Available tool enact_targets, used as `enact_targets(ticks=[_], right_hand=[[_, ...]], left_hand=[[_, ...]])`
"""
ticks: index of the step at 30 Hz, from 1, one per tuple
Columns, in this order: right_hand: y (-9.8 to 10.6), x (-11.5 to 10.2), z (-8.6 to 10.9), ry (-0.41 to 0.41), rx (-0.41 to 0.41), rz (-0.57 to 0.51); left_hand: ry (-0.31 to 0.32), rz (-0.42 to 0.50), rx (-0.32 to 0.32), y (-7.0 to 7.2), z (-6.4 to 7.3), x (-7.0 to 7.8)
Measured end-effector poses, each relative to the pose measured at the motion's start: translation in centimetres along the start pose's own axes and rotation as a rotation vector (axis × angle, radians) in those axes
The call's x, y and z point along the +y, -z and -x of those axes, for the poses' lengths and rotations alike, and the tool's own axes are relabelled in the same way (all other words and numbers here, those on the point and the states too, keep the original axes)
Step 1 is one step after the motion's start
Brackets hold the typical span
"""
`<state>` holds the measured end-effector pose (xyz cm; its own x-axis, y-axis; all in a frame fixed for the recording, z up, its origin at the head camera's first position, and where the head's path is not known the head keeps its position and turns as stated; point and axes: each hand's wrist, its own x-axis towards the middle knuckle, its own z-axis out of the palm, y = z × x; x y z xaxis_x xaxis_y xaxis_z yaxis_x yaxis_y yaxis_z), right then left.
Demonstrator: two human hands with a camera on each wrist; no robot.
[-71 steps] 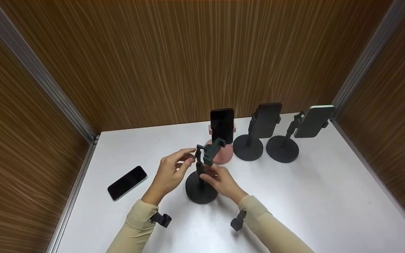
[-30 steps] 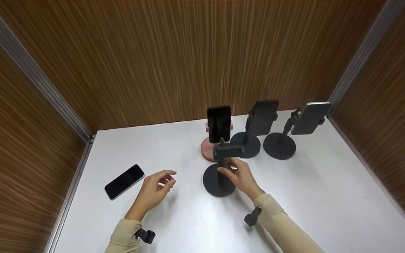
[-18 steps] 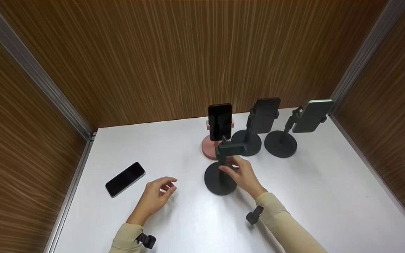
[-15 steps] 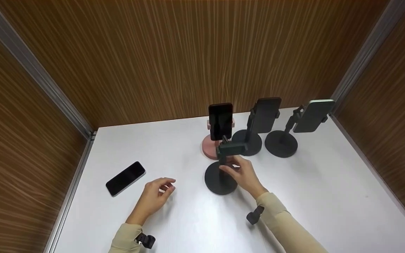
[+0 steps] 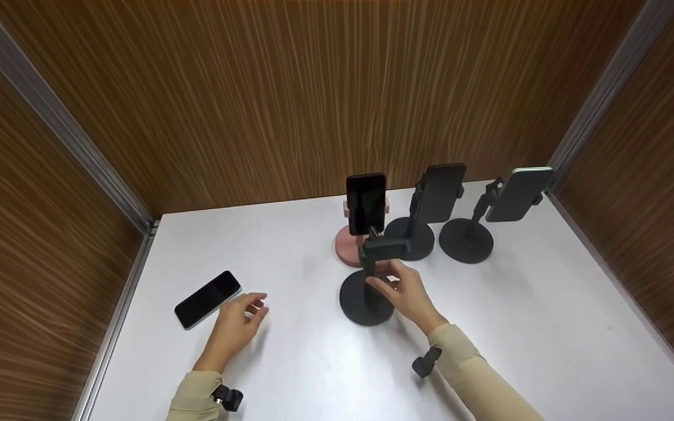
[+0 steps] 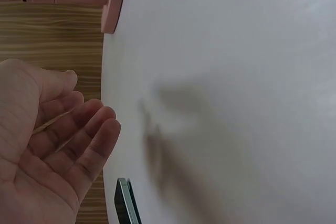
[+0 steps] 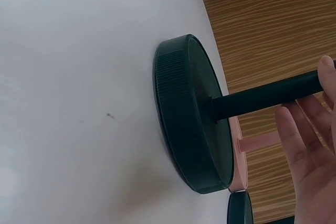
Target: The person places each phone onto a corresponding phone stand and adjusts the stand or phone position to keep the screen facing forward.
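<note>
My right hand (image 5: pixel 408 297) holds the post of a dark green phone stand (image 5: pixel 353 304), thumb and fingers around it in the right wrist view. The stand's round base (image 7: pixel 184 114) stands on the table, and its cradle (image 5: pixel 385 249) at the top holds no phone. Left of it, my left hand (image 5: pixel 233 328) hovers over the table with relaxed, slightly bent fingers and nothing in them. Just beyond that hand lies a phone (image 5: pixel 205 299), black screen up; the hand slightly overlaps its near edge in the head view. In the left wrist view the phone's pale edge (image 6: pixel 127 200) shows below the fingers.
Behind the held stand is a pink stand (image 5: pixel 346 247) with a black phone (image 5: pixel 366 202). To its right, two dark stands bear phones: a dark phone (image 5: pixel 442 194) and a pale-edged phone (image 5: pixel 520 196). Wood-grain panels (image 5: pixel 267 105) enclose the white table (image 5: pixel 290 374).
My left hand has left the stand and moved left, to beside the lying phone. The held stand has shifted right and its cradle has turned; my right hand still grips the post.
</note>
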<state>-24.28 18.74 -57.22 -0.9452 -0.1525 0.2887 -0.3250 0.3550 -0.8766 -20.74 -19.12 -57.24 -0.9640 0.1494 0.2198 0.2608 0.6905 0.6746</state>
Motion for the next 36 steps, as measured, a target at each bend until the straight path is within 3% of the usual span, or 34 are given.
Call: enact_targets(ticks=[16,24,36], right_hand=[[0.0,-0.1,1.1,-0.054,0.035,-0.009],[0.0,-0.5,1.5,-0.048,0.04,-0.038],[-1.4,-1.1,2.9,0.024,-0.032,-0.085]], left_hand=[[0.134,-0.106,0.138,4.8,-0.4,-4.0],[0.248,-0.107,0.118,6.3,-0.3,-5.3],[0.361,-0.168,0.029,6.8,1.0,-7.2]])
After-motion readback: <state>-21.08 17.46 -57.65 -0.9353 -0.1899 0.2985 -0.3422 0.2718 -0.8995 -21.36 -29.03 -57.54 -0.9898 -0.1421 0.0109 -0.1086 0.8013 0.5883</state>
